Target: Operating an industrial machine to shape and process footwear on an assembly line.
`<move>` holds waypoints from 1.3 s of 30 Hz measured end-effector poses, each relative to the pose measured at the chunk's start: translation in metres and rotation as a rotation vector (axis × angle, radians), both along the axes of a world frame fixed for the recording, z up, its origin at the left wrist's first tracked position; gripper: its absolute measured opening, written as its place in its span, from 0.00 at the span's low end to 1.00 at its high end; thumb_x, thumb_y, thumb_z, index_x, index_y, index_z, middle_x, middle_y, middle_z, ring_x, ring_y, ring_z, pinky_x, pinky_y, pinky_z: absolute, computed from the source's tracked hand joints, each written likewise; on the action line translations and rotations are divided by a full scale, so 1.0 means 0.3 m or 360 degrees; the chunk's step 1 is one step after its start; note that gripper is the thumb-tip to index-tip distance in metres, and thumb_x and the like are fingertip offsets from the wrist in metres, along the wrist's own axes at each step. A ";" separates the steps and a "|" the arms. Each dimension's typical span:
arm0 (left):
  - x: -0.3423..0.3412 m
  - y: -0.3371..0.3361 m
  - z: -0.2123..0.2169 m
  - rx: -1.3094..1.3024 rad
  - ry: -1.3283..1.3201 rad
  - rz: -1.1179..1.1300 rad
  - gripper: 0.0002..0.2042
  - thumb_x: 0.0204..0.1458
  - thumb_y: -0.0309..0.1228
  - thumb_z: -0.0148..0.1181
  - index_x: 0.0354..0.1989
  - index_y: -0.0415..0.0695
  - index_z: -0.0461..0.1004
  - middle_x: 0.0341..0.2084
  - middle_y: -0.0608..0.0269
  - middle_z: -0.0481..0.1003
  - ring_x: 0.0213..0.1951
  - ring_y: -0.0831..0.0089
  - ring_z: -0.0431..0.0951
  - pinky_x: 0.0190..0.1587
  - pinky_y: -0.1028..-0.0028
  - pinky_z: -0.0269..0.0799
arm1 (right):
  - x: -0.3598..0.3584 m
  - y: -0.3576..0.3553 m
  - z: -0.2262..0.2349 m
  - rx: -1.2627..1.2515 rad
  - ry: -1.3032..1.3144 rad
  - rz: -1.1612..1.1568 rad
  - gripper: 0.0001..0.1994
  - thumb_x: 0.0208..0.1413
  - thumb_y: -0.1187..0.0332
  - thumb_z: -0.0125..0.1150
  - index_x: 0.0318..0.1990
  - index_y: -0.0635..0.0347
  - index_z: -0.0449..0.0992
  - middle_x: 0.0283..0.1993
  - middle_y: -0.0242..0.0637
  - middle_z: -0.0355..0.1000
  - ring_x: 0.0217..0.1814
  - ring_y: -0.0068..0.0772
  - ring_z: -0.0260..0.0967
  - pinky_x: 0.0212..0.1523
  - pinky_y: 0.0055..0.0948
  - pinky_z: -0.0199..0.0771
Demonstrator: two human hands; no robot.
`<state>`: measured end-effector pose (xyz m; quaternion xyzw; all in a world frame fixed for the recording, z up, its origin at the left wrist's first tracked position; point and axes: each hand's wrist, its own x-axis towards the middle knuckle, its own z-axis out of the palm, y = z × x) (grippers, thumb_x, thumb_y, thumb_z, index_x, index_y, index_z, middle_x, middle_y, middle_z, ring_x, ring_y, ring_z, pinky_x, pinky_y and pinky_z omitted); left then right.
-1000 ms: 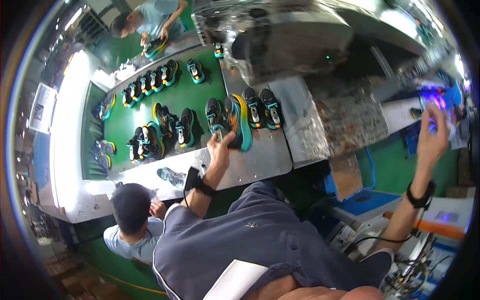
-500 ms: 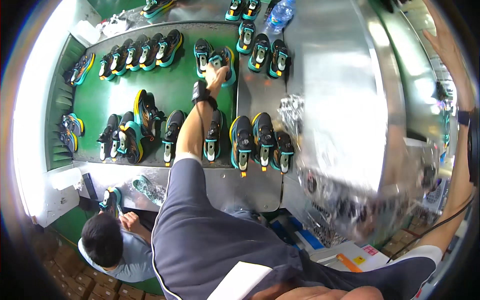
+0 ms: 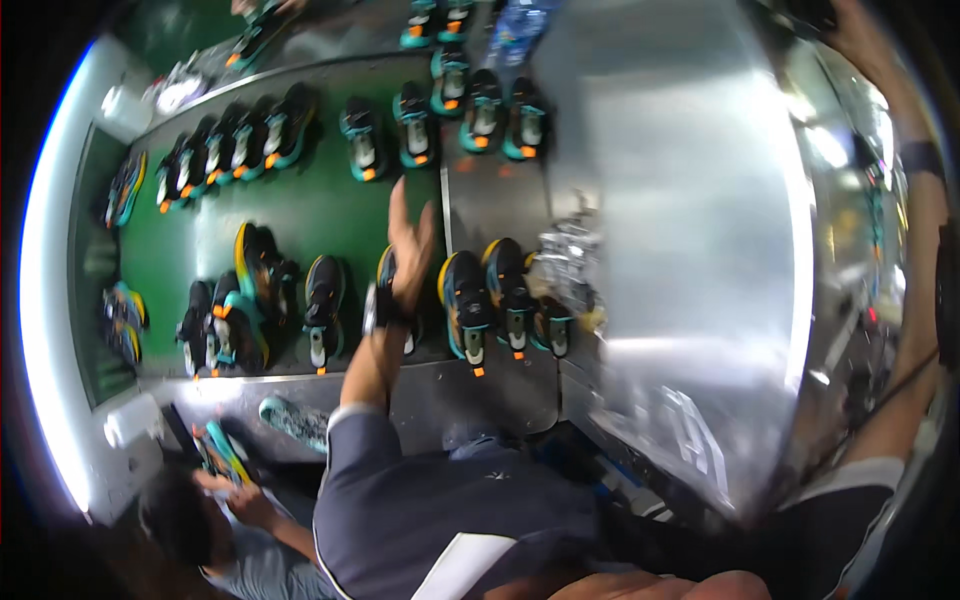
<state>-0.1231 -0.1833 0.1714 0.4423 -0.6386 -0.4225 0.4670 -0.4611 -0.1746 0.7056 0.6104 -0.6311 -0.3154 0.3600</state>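
Observation:
My left hand point(image 3: 408, 240) hangs over the green tabletop, empty, its fingers stretched and thumb apart. Just beyond the fingertips stand two black sports shoes with teal soles and orange heel tabs, one on the left point(image 3: 362, 140) and one on the right point(image 3: 413, 125). Under my hand and wrist another black shoe point(image 3: 386, 262) is partly hidden. Up at the right edge, my right hand point(image 3: 862, 40) is raised beside a dark object point(image 3: 808, 14); blur and the picture's rim hide its fingers, so whether it grips that object is unclear.
More shoes point(image 3: 240, 140) stand in rows on the green tabletop point(image 3: 200, 235) and the metal strip beside it. Crumpled clear plastic point(image 3: 570, 265) lies near a large shiny metal surface point(image 3: 690, 220). At lower left a co-worker point(image 3: 190, 510) handles a shoe point(image 3: 222, 450).
My left hand has let go of a shoe and drawn back toward me. That shoe now stands straighter beside its neighbour. My right hand is closer to the dark object. The whole view has shifted.

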 end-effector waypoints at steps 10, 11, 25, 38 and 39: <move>0.093 0.985 0.516 0.1133 0.0544 -0.1476 0.05 0.53 0.24 0.61 0.34 0.35 0.77 0.41 0.55 0.78 0.43 0.72 0.76 0.47 0.72 0.70 | 0.069 0.755 0.175 -0.0534 -0.0741 0.0350 0.15 0.34 0.63 0.65 0.31 0.63 0.75 0.28 0.50 0.70 0.34 0.52 0.70 0.35 0.44 0.69; 0.082 1.033 0.567 0.1192 0.0603 -0.1760 0.05 0.53 0.25 0.62 0.34 0.35 0.77 0.42 0.54 0.78 0.44 0.71 0.76 0.48 0.72 0.70 | 0.111 0.859 0.221 -0.0480 -0.0979 0.0092 0.16 0.34 0.63 0.65 0.31 0.64 0.75 0.28 0.51 0.71 0.33 0.50 0.71 0.35 0.42 0.70; -0.273 1.814 1.243 0.0349 0.1129 -0.2860 0.43 0.47 0.45 0.68 0.65 0.33 0.52 0.55 0.56 0.64 0.56 0.68 0.66 0.58 0.69 0.59 | 1.028 2.325 -0.177 -0.1983 -0.1176 -0.0957 0.26 0.36 0.58 0.75 0.42 0.66 0.77 0.36 0.45 0.75 0.38 0.36 0.74 0.40 0.31 0.71; 0.263 2.908 1.058 0.0850 -0.0254 -0.4220 0.31 0.59 0.36 0.55 0.66 0.33 0.52 0.56 0.52 0.67 0.56 0.68 0.67 0.60 0.70 0.60 | 1.904 3.148 -0.749 -0.4153 -0.0559 -0.1062 0.28 0.41 0.71 0.69 0.54 0.63 0.70 0.47 0.38 0.73 0.48 0.27 0.70 0.50 0.27 0.69; 0.293 2.976 1.056 0.0797 -0.0308 -0.4362 0.33 0.60 0.38 0.54 0.67 0.32 0.49 0.59 0.49 0.65 0.59 0.65 0.65 0.62 0.69 0.58 | 1.964 3.203 -0.784 -0.4111 -0.0374 -0.1150 0.27 0.42 0.73 0.69 0.54 0.63 0.70 0.47 0.38 0.73 0.47 0.26 0.70 0.49 0.26 0.70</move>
